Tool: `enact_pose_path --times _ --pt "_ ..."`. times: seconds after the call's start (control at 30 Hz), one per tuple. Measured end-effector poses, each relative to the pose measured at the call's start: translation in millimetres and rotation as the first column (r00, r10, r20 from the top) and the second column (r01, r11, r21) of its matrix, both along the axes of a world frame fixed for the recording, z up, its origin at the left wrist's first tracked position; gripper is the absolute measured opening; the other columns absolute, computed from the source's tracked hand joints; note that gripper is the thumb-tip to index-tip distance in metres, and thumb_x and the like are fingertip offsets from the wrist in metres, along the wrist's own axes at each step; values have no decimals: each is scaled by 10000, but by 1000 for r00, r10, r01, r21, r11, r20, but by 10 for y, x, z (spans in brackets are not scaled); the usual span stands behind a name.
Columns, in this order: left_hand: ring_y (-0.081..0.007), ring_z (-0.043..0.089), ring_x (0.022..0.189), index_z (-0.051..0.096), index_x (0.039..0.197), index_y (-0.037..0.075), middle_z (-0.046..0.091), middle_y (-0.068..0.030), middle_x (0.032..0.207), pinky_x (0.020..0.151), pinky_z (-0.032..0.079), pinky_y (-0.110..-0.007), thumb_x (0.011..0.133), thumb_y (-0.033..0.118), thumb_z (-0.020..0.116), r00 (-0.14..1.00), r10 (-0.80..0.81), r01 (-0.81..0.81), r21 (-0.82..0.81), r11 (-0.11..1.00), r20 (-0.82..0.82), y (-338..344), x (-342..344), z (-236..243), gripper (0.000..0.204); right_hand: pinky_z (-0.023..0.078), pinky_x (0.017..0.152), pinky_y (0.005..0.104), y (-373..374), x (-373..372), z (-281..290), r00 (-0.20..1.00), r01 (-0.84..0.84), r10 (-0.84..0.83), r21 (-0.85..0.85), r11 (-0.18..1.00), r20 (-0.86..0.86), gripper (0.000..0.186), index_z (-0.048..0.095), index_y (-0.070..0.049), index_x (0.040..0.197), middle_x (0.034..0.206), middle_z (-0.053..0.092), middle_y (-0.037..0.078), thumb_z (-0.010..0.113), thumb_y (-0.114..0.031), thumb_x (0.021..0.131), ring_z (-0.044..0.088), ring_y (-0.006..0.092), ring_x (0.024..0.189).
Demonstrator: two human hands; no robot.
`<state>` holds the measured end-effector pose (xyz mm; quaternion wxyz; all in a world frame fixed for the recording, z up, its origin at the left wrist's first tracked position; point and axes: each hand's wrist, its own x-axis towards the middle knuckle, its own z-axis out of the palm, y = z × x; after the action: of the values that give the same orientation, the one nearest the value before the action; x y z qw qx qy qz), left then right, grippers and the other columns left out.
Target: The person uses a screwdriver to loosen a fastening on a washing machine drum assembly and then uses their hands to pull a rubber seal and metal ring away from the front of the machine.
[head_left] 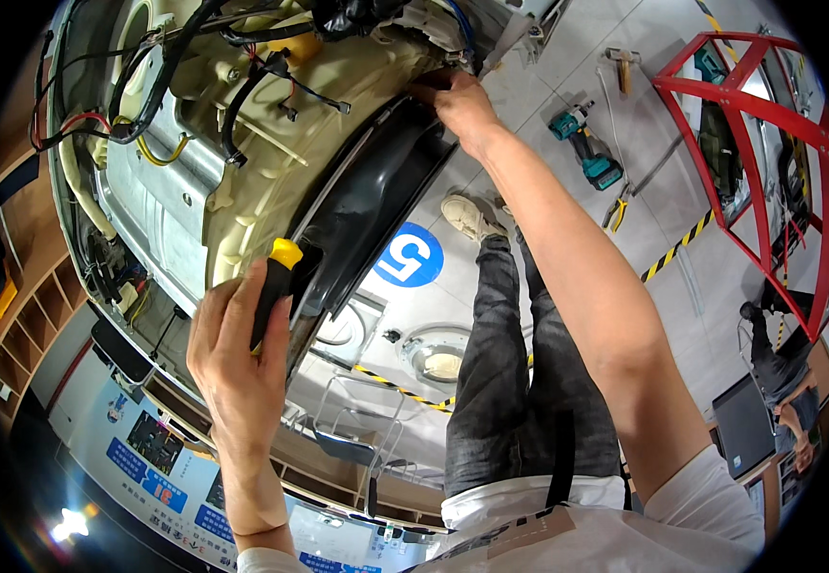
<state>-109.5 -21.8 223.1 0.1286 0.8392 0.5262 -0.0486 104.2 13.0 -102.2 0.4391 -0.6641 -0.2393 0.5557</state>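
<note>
My left hand (241,334) grips a screwdriver with a black and yellow handle (273,286), held upright against the edge of a long black plastic panel (371,215) along the cream and silver vehicle body (252,201). My right hand (457,110) reaches up to the panel's far end, fingers curled on its edge; the fingertips are partly hidden. Black, red and yellow wiring (166,105) hangs over the body's upper part, above my left hand.
On the tiled floor lie a teal drill (596,167), pliers (615,212) and a hammer (625,72). A red metal frame (739,105) stands right, with another person (782,382) beyond it. A folding chair (357,420) and wooden shelving (28,339) are also around.
</note>
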Motion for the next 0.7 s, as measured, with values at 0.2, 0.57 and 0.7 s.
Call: enact_pose_path --times 0.2,0.57,0.7 --pt "-267 621 929 726 1187 57 656 -102 1030 840 512 -362 802 0 776 984 -158 162 38 986 -78 92 65 83 392 487 888 308 9 -10 87 1000 -30 30 2 1000 4 308 729 16 1125 1066 747 104 736 -209 915 648 176 960" --pt "-236 657 872 723 1175 34 665 -99 993 801 537 -331 807 22 790 993 65 -59 -58 997 103 110 -48 -12 375 483 893 313 13 -19 -2 997 -33 37 -56 998 73 318 732 -1 1126 1082 748 95 734 -241 918 648 179 970" --pt "-196 639 889 714 1140 15 663 -91 988 833 508 -295 842 15 734 977 184 -169 -129 977 108 138 24 22 298 507 838 330 -23 14 262 986 -7 7 -2 1000 168 274 721 -1 1104 999 749 116 714 -199 915 675 208 903"
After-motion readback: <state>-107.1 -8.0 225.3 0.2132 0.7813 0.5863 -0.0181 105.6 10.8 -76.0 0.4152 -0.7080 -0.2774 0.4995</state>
